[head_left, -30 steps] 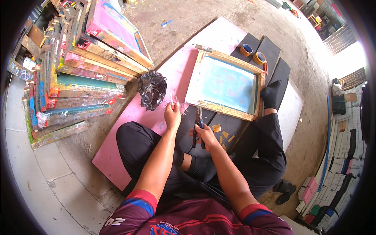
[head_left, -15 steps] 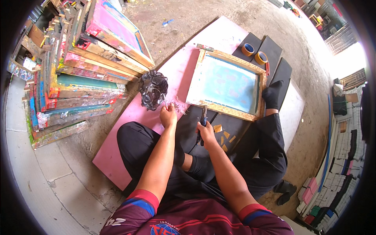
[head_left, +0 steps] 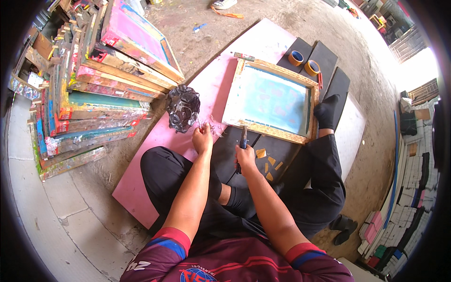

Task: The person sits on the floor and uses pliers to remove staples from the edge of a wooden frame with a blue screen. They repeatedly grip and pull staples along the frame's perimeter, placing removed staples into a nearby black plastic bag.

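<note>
I sit on the ground with a wooden screen-printing frame point(head_left: 274, 100) with pale blue mesh lying in front of me on a pink board point(head_left: 159, 141). My right hand point(head_left: 244, 158) grips a dark-handled tool point(head_left: 243, 139) at the frame's near edge, above a black sheet point(head_left: 272, 155) with small yellow pieces stuck on it. My left hand point(head_left: 202, 138) pinches a thin strip of clear tape by the frame's near left corner, close to a crumpled dark wad of used tape point(head_left: 182, 107).
A tall stack of paint-stained wooden frames point(head_left: 98, 80) leans at the left. Two tape rolls point(head_left: 303, 62) rest on black sheets beyond the frame. A white board point(head_left: 350, 136) lies to the right. Shelves of stacked goods point(head_left: 408, 188) line the far right.
My left hand has moved up and left toward the crumpled wad, pulling a thin strip away. My right hand with the tool has shifted slightly up toward the frame's edge.
</note>
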The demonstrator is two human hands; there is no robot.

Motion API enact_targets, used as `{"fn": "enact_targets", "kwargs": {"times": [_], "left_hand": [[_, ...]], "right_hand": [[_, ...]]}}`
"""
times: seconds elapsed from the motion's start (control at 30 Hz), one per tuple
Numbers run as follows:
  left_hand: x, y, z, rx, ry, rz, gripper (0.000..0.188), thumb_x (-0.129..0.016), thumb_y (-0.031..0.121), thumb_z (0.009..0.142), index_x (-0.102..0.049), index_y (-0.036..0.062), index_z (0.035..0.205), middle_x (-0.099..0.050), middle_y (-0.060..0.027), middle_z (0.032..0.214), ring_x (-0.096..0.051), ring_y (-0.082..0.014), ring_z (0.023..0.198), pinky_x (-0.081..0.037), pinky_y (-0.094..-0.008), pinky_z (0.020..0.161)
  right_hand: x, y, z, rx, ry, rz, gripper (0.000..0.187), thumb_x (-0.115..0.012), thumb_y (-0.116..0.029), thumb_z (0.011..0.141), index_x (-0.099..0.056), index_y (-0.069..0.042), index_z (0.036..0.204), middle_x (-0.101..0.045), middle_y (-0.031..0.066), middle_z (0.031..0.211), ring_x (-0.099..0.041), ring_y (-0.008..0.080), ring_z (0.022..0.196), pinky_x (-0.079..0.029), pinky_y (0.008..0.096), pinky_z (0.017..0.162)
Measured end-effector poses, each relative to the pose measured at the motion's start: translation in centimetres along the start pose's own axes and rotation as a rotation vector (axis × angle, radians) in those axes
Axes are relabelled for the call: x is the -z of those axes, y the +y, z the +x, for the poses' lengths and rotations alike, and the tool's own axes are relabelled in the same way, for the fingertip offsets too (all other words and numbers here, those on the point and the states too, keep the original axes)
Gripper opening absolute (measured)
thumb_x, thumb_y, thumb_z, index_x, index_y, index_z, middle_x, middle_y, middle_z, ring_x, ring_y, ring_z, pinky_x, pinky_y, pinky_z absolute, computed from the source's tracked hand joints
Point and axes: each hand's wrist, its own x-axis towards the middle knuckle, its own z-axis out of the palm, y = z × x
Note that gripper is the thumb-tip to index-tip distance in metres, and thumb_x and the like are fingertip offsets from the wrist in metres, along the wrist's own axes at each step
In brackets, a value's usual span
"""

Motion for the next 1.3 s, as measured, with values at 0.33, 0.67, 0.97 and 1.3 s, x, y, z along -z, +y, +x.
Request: {"fn": "enact_targets", "kwargs": {"times": [0.33, 0.67, 0.97, 1.3], "left_hand": [[-0.5, -0.9, 0.4, -0.009, -0.038, -0.156, 0.046, -0.073, 0.042, 0.093, -0.067, -0.0037, 0.091, -0.070, -0.0165, 0.083, -0.066, -0.0337, 0.077, -0.052, -0.0451, 0.073], [0.7, 1.5, -2.3, -0.036, -0.583, -0.580, 0.020, -0.072, 0.022, 0.098, -0.067, 0.0042, 0.089, -0.054, 0.0037, 0.066, -0.043, -0.0049, 0.044, -0.033, -0.0254, 0.039], [-1.3, -0.3, -1.5, -0.294, -0.515, -0.445, 0.031, -0.065, 0.031, 0.102, -0.065, 0.0016, 0.094, -0.056, 0.0004, 0.070, -0.051, -0.0094, 0.053, -0.041, -0.0305, 0.047], [-1.1, -1.6, 0.2, -0.071, -0.129, -0.035, 0.039, -0.066, 0.033, 0.097, -0.067, -0.0056, 0.095, -0.072, -0.0256, 0.094, -0.069, -0.0443, 0.089, -0.052, -0.0513, 0.078]], "right_hand": [[1.5, 1.0, -0.1, -0.015, -0.274, 0.359, 0.028, -0.058, -0.030, 0.105, -0.062, -0.005, 0.117, -0.062, 0.0066, 0.080, -0.061, 0.0185, 0.057, -0.053, 0.0371, 0.049], [0.7, 1.0, -2.3, 0.058, -0.475, 0.161, 0.033, -0.064, -0.033, 0.102, -0.060, -0.002, 0.114, -0.065, 0.0084, 0.083, -0.063, 0.0181, 0.059, -0.051, 0.0349, 0.050], [1.1, 0.2, -2.9, 0.112, -0.437, 0.121, 0.035, -0.063, -0.031, 0.103, -0.060, 0.000, 0.117, -0.069, 0.0106, 0.090, -0.068, 0.0188, 0.071, -0.053, 0.0355, 0.060], [2.3, 1.5, 0.8, 0.210, -0.048, -0.004, 0.031, -0.063, -0.032, 0.102, -0.059, -0.001, 0.103, -0.065, 0.0060, 0.083, -0.064, 0.0149, 0.067, -0.051, 0.0326, 0.061]]}}
